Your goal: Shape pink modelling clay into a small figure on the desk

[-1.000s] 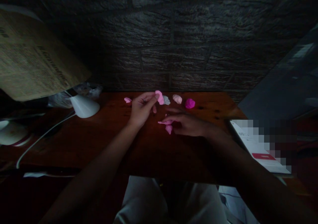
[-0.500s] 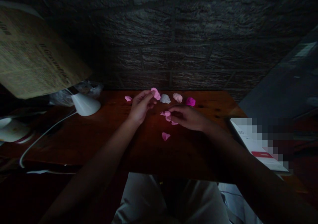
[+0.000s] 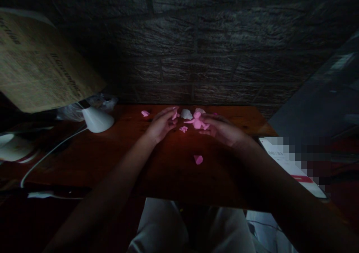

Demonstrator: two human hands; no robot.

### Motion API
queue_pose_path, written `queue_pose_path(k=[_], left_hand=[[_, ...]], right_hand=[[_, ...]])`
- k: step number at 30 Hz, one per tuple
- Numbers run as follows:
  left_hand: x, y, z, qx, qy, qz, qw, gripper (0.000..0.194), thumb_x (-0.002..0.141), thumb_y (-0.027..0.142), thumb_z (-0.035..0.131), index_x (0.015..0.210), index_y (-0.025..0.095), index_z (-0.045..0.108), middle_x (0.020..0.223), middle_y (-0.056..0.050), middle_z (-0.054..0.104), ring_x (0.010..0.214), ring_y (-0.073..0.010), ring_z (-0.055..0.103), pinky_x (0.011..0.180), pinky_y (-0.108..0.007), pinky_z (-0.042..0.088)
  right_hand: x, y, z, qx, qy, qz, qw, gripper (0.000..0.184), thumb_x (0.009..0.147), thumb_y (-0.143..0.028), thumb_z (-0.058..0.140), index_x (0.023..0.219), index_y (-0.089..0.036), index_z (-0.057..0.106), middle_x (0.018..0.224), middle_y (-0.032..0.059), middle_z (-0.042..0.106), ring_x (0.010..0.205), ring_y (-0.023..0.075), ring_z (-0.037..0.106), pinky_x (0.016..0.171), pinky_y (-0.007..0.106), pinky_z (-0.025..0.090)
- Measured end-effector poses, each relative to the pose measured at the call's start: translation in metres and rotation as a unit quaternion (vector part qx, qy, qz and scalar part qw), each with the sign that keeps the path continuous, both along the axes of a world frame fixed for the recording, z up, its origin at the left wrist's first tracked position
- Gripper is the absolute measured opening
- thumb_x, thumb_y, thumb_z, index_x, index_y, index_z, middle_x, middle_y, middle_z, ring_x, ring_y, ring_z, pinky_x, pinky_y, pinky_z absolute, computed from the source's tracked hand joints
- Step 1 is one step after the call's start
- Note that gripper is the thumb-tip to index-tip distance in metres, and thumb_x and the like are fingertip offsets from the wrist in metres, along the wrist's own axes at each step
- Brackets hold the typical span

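My left hand (image 3: 162,125) pinches a flat pink clay piece (image 3: 175,114), seen nearly edge-on. In the fingers of my right hand (image 3: 223,129) is a pink clay figure (image 3: 197,123) with a round head, a rounded body and a thin limb pointing left. Between the hands a small knobbly pink clay piece (image 3: 183,129) lies on the wooden table (image 3: 168,170). Closer to me rests a pink clay cone (image 3: 198,159) on its side. Behind the hands sit a white clay lump (image 3: 186,114) and a pale pink lump (image 3: 200,111), the latter partly covered by the figure.
Far left on the table is another pink clay bit (image 3: 145,113). A lamp with a white base (image 3: 98,120) and a newsprint-patterned shade (image 3: 47,66) stands left, its white cable (image 3: 45,154) trailing forward. At right lies a lit tablet-like screen (image 3: 283,159). A dark brick wall (image 3: 179,40) closes the back.
My right hand has raised the pink figure and brought it upright. The small knobbly piece now lies apart from it. The cone appears farther right, and the left hand's piece has turned edge-on.
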State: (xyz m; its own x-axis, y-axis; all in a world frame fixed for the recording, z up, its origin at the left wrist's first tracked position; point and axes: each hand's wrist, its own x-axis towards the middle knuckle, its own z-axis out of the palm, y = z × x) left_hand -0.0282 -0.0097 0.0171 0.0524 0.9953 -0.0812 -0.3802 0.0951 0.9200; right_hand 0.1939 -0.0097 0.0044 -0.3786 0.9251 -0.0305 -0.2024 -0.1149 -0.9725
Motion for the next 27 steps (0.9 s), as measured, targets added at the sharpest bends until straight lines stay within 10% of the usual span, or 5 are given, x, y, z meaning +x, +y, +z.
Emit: queue_pose_path(k=[10,19,27], left_hand=[[-0.001,0.001,-0.001,-0.024,0.009,-0.028,0.999,0.01,0.081,0.017,0.075,0.078,0.017,0.065,0.082,-0.004,0.073,0.073,-0.0121,0.069,0.068,-0.021,0.055],[-0.005,0.004,-0.001,-0.049,0.047,0.047,0.997,0.005,0.084,0.013,0.064,0.083,0.018,0.066,0.07,0.0,0.066,0.061,-0.0124,0.065,0.06,-0.025,0.052],[-0.011,0.007,-0.02,0.224,0.388,0.017,0.894,0.01,0.074,0.024,0.08,0.082,0.02,0.075,0.077,-0.002,0.072,0.067,-0.0141,0.056,0.067,-0.026,0.041]], right_hand=[[-0.001,0.0,0.001,-0.059,-0.022,-0.007,0.998,0.014,0.084,-0.031,0.073,0.093,-0.022,0.072,0.1,0.0077,0.077,0.095,0.0196,0.072,0.089,0.036,0.059],[-0.003,-0.003,-0.004,0.092,-0.171,-0.011,0.981,0.018,0.087,-0.029,0.068,0.104,-0.024,0.071,0.096,0.0053,0.077,0.086,0.0202,0.072,0.078,0.036,0.06],[0.01,0.005,-0.009,0.275,-0.368,-0.04,0.887,0.02,0.087,-0.02,0.065,0.106,-0.022,0.07,0.097,0.0061,0.077,0.088,0.0215,0.073,0.085,0.037,0.056]])
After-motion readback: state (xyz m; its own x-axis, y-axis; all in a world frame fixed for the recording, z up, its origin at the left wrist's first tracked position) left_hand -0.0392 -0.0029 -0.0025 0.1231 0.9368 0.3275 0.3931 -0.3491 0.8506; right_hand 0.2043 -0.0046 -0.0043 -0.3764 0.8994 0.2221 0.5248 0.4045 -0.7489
